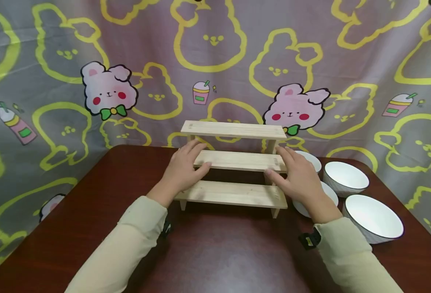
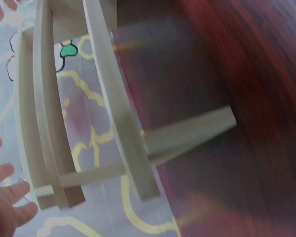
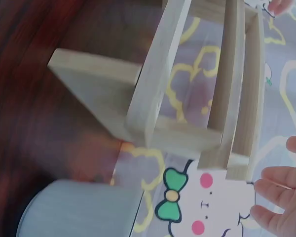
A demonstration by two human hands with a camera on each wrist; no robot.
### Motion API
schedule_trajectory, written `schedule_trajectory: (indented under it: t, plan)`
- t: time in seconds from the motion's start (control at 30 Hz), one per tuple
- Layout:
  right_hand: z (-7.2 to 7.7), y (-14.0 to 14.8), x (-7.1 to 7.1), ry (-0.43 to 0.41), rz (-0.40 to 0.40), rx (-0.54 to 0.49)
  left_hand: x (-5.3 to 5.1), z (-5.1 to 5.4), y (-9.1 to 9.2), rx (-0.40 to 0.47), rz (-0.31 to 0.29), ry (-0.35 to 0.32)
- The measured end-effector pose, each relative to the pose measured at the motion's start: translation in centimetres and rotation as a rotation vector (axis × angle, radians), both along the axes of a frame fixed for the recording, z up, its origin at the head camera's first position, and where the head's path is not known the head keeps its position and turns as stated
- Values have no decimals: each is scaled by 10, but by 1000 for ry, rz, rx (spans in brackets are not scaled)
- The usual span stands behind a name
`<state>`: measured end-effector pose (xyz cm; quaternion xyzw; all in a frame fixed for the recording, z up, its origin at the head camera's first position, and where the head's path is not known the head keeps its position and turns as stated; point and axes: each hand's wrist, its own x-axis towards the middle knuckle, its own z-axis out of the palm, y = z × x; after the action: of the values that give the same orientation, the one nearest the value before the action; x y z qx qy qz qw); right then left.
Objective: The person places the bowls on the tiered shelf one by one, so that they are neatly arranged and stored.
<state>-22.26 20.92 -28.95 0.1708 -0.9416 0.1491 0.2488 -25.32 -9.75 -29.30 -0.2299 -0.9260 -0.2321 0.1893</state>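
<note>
A pale wooden three-tier shelf [image 1: 233,193] stands upright on the dark table, its steps rising toward the back. My left hand [image 1: 184,169] is spread at the shelf's left end, around the middle tier. On the opposite end, my right hand [image 1: 300,175] hovers in a matching pose. Both hands have loosely extended fingers and grip nothing. In the left wrist view the left fingers [image 2: 15,197] appear close to the shelf end; whether they touch cannot be told. The right wrist view shows the right fingers [image 3: 274,192] beside the other end, seemingly just apart from it.
Two deep white bowls, a front one [image 1: 374,215] and a rear one [image 1: 346,177], stand right of the shelf. Two shallower white dishes, one behind [image 1: 312,160] and one nearer [image 1: 330,193], are partly hidden by my right hand. A patterned curtain [image 1: 215,53] hangs behind the table [image 1: 215,252].
</note>
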Motion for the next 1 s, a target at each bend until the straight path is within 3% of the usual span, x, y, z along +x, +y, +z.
schedule_trajectory:
  t: [0.13,0.27,0.47,0.73,1.0]
  plan:
    - [-4,10,1,48,16,-23,-3,-2,-12,77,-51,-32]
    - [-7,20,4,68,13,-54,-7,-5,-20,227,-85,-98]
    - [-10,34,11,48,-6,-95,-14,-9,-28,434,-66,-143]
    - [-28,58,15,31,-33,-119,-18,-14,-33,669,-62,-255]
    - [-42,71,20,-69,-95,-152,-26,-22,-35,887,-2,-369]
